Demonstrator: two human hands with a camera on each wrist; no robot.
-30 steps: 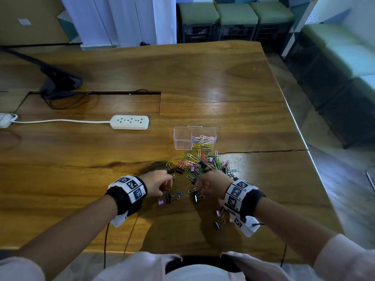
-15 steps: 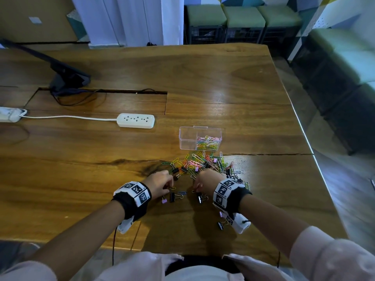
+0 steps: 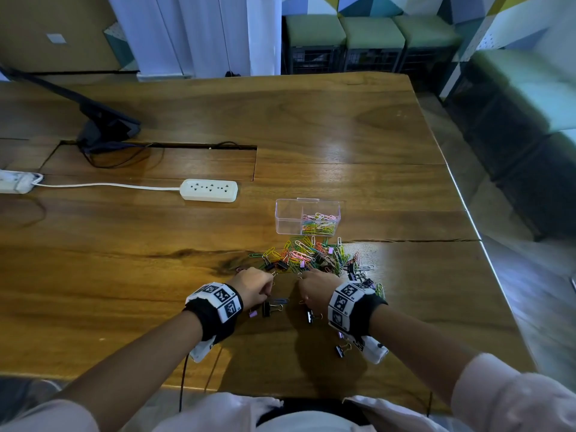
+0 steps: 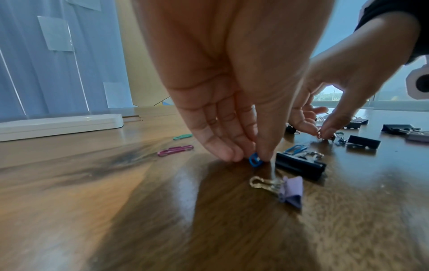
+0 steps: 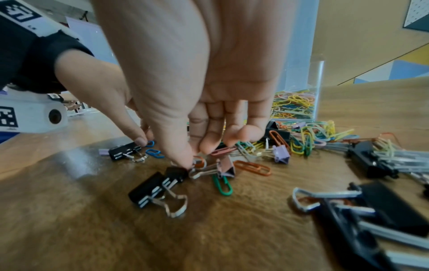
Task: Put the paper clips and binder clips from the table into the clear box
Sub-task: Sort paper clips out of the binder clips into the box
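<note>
A clear box (image 3: 288, 215) stands on the wooden table with coloured paper clips in its right half. In front of it lies a pile of paper clips and binder clips (image 3: 311, 255). My left hand (image 3: 254, 289) is down at the pile's near left edge, and its fingertips pinch a blue paper clip (image 4: 255, 159) against the table. Just beside that hand lie a black binder clip (image 4: 299, 166) and a purple binder clip (image 4: 291, 191). My right hand (image 3: 314, 286) is close by, its thumb and fingers pinching an orange paper clip (image 5: 199, 162) beside a pink binder clip (image 5: 226, 167).
A white power strip (image 3: 209, 190) with its cord lies left of the box. A dark monitor stand (image 3: 106, 129) sits at the far left by a cable slot. Loose black binder clips (image 3: 343, 350) lie under my right wrist. The table's right edge (image 3: 467, 207) drops to the floor.
Both hands stay low at the near edge of the pile. The right hand has shifted slightly left, closer to the left hand. The box has not moved.
</note>
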